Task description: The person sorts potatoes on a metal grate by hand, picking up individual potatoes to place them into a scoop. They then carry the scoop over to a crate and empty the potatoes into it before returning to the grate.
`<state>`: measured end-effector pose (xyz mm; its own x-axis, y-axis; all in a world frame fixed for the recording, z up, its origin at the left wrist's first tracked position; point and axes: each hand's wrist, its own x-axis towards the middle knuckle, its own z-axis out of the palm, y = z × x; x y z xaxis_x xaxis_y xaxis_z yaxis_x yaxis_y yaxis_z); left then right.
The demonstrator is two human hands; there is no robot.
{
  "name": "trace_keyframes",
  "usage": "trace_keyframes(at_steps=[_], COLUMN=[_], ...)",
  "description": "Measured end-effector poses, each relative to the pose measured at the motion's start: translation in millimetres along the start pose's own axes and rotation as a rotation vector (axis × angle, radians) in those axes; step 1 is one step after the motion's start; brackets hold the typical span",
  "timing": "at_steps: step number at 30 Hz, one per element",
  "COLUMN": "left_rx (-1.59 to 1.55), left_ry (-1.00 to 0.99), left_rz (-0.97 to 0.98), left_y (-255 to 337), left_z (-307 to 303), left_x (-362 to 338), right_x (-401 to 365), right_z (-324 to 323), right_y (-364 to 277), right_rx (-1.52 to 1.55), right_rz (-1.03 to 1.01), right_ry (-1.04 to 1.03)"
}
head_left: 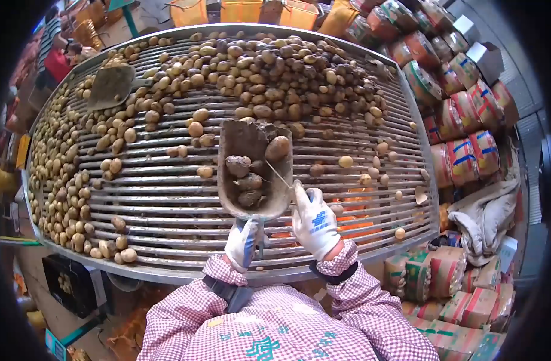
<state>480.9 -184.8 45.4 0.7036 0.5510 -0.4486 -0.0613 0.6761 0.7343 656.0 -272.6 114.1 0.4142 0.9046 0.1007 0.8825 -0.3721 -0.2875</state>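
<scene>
A wide scoop shovel [224,191], muddy and worn, is over the slatted rack in front of me. In its pan lie several dirt-caked potatoes [249,182] and a cleaner, larger potato [278,148] near the right rim. My left hand [243,242], in a white glove with blue print, is closed round the handle just below the pan. My right hand [315,225], gloved alike, is at the pan's right edge with fingers closed. From its fingertips a thin pale stick [278,173] slants up-left across the pan.
The metal slatted rack [167,226] spreads ahead, with potatoes heaped [293,75] at its far side and along its left. A second shovel [111,86] rests at far left. Packed bags and boxes [462,159] are stacked right, beside a crumpled grey cloth [486,210]. A person [58,60] is at upper left.
</scene>
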Motion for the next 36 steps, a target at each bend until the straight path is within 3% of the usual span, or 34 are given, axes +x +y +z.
trace_keyframes(at_steps=[6,8,10,12,14,15,16,18,20,21,24,27,30,31,32,36], left_rx=[-0.046,-0.036,-0.096,-0.085,-0.197,-0.264,-0.332,-0.377,-0.397,-0.439,-0.499,-0.37,-0.437,-0.266,-0.285,-0.181], left_ry=[0.033,0.038,0.061,0.032,0.044,0.051,0.064,0.018,0.202,0.188,0.33,0.489,0.735,0.873,0.87,1.021], left_rz=[0.017,0.116,0.121,0.147,0.157,0.172,0.192,0.123,0.257,0.23,0.346,0.504,0.546,0.57,0.677,0.689], left_y=[14.1,9.4,20.1,39.3,33.8,32.9,32.0,39.9,21.1,42.0,24.8,-15.2,-32.3,-33.0,-38.4,-42.9], left_z=[-30.7,-48.4,-58.4,-73.3,-102.9,-115.3,-128.8,-163.5,-194.4,-193.6,-226.2,-280.8,-304.0,-309.3,-330.2,-375.4], left_x=[-26.9,-29.9,-41.0,-63.6,-80.2,-91.4,-105.1,-138.9,-172.8,-196.8,-257.9,-252.3,-296.4,-302.8,-284.2,-315.1], right_x=[-2.8,-4.1,-7.9,-16.3,-29.4,-37.3,-43.3,-57.1,-58.2,-71.2,-73.4,-63.6,-56.5,-56.1,-45.9,-47.1], right_z=[-3.6,-8.0,-3.9,5.5,31.4,34.2,40.3,74.1,96.3,110.1,135.2,173.6,171.2,177.4,188.1,171.6], right_y=[-18.7,-21.5,-25.9,-35.2,-34.2,-50.5,-61.6,-58.4,-78.6,-59.4,-60.0,-46.7,-56.1,-50.9,-37.6,-60.9], right_rx=[-0.015,0.08,0.15,0.246,0.159,0.319,0.37,0.323,0.328,0.435,0.552,0.796,0.714,0.625,0.617,0.586], right_rz=[0.125,0.195,0.105,0.125,-0.076,0.081,0.115,-0.012,-0.034,0.088,0.191,0.327,0.329,0.259,0.239,0.272], right_ry=[0.214,0.225,0.228,0.129,0.172,0.091,0.024,-0.021,-0.126,-0.077,-0.119,-0.138,-0.153,-0.108,-0.044,-0.124])
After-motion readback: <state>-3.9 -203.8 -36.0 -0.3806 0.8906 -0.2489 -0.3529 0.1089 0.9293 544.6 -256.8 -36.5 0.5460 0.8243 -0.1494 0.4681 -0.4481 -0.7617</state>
